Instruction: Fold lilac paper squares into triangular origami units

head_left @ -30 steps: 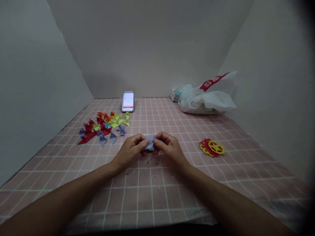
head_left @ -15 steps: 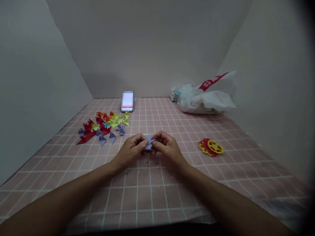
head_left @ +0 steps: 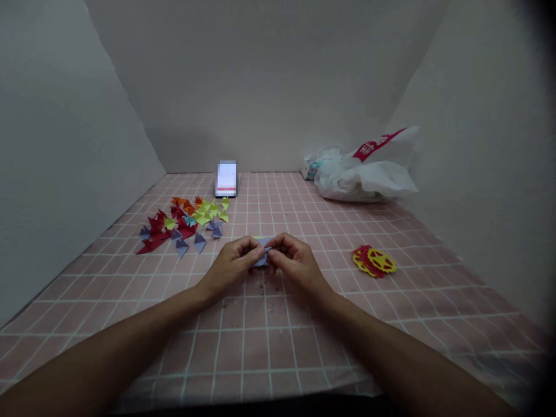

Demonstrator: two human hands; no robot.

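Observation:
Between my two hands, just above the tablecloth, is a small piece of folded purple origami paper (head_left: 261, 262). My left hand (head_left: 237, 259) pinches its left side between thumb and fingers. On the other side my right hand (head_left: 292, 258) is closed on the paper, its thumb pressing near the middle. Both thumbs are close together, and the fingers hide much of the folds. A sliver of yellow shows at the paper's far edge; what it belongs to I cannot tell.
Several folded paper pieces (head_left: 177, 225) in red, orange, yellow and purple lie at the left. Behind them a phone (head_left: 226, 178) stands upright. Red and yellow cut-out discs (head_left: 380, 261) are stacked at the right. A white plastic bag (head_left: 365, 176) lies near a tissue box (head_left: 308, 168).
My right thumb has shifted slightly left over the purple paper, closer to my left thumb. Both hands keep hold of it, and the surrounding things stay in place.

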